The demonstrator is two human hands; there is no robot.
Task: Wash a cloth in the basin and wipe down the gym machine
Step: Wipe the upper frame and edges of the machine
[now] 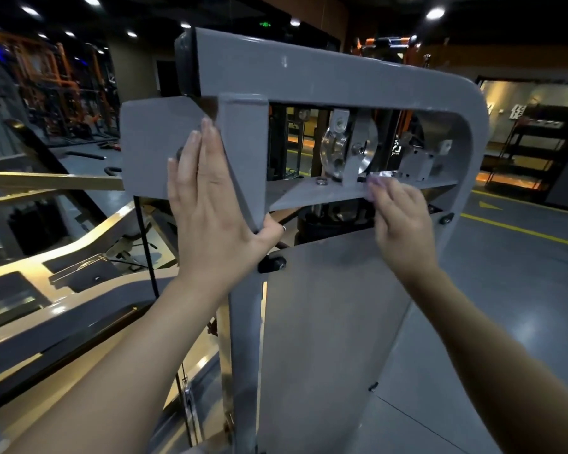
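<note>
At the top of the grey gym machine [341,73], the upright post is braced by the left hand [210,204] — fingers straight, thumb hooked behind — while a pale cloth [376,186] is pinched against the inner shelf [325,193] by the right hand [404,221]

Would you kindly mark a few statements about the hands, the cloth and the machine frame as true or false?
1. The left hand lies flat with straight fingers against the grey frame. True.
2. The right hand is empty. False: it holds a small pale cloth at its fingertips.
3. The cloth is on the flat shelf inside the frame opening. True, it touches the shelf's front edge.
4. A metal pulley sits above that shelf. True.
5. Both hands grip the top bar of the frame. False: neither hand touches the top bar.
</note>
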